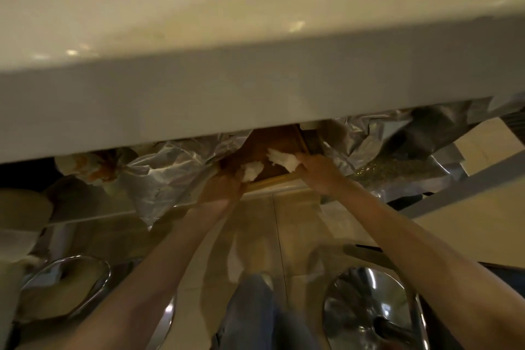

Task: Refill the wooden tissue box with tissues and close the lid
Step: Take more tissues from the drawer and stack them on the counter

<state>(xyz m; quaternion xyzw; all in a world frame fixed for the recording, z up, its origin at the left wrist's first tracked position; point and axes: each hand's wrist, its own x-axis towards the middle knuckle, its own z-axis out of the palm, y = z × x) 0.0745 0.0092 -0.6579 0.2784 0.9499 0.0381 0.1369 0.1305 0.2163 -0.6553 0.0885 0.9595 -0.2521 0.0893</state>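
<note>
Both hands grip the wooden tissue box [267,156] between them on a shelf under the table [255,79]: left hand [220,189] and right hand [318,172] each clasp a near corner, steadying it; tissues [281,162] protrude

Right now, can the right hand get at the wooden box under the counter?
Probably yes. The right hand already rests at the near corner of the wooden box, gripping white tissue. The counter hides the box's far part.

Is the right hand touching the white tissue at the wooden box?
Touching. In the head view the right hand closes its fingers on the white tissue over the wooden box.
</note>
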